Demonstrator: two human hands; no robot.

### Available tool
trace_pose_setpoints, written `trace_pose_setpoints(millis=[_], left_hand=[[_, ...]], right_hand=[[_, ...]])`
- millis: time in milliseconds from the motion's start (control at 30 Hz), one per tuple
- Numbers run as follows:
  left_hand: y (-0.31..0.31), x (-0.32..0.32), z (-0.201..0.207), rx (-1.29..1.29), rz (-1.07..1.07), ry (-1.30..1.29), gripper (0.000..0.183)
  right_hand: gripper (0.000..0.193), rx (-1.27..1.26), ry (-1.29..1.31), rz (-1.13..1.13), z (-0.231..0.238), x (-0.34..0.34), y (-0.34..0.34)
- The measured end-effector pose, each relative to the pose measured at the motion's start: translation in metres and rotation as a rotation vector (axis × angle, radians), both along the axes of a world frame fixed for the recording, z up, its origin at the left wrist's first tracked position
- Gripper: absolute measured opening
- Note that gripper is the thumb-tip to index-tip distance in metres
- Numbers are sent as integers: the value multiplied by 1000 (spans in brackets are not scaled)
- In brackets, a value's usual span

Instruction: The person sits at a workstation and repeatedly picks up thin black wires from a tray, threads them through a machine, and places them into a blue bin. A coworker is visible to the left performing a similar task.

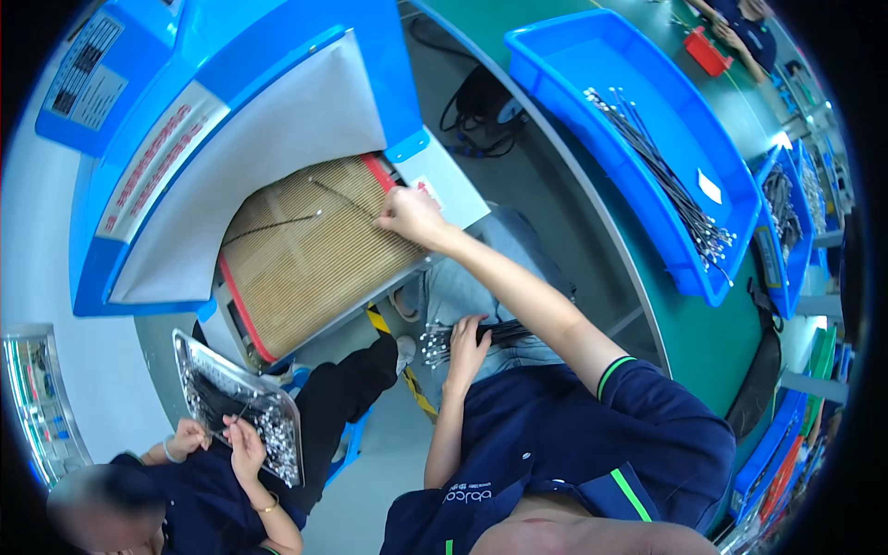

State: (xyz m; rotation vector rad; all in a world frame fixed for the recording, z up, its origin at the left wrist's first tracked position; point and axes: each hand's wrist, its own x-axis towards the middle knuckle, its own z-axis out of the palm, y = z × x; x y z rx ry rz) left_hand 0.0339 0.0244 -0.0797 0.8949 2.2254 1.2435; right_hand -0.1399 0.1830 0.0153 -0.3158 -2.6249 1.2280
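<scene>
My right hand is closed in a pinch over the near right edge of a ribbed tan conveyor belt. From its fingertips a thin dark cable with a small metal end runs across the belt. Another dark cable lies farther left on the belt, partly under the grey curtain of the blue machine. On my lap, my left hand is closed round a bundle of black cables, whose silvery ends stick out to the left.
A co-worker at lower left handles something thin over a metal tray of cables. On the green table to the right stands a long blue bin with more cables. Smaller blue bins and another person are farther off.
</scene>
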Motion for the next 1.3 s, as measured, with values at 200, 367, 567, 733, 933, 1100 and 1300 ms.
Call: trace_pose_setpoints(millis=[200,367,567,733,933,1100,1300], left_hand=[[-2,-2,-2,-32,-34,26,30],[0,-4,2,-61,-79,-4,30],[-2,-7,3,-118,-139,62,28],[-1,-10,16,-165,-190,69,23],[1,-11,34,-115,-267,49,14],[4,-10,30,-116,-234,5,12],[6,-17,51,-58,-184,40,14]], right_hand=[[14,116,8,-74,-11,-8,-15],[20,87,84,-82,-26,-8,-13],[21,57,125,-60,-12,-2,-10],[19,-131,143,123,16,58,8],[19,-193,-69,317,3,150,32],[26,-202,-440,429,-21,218,45],[27,-261,-372,434,-45,247,37]])
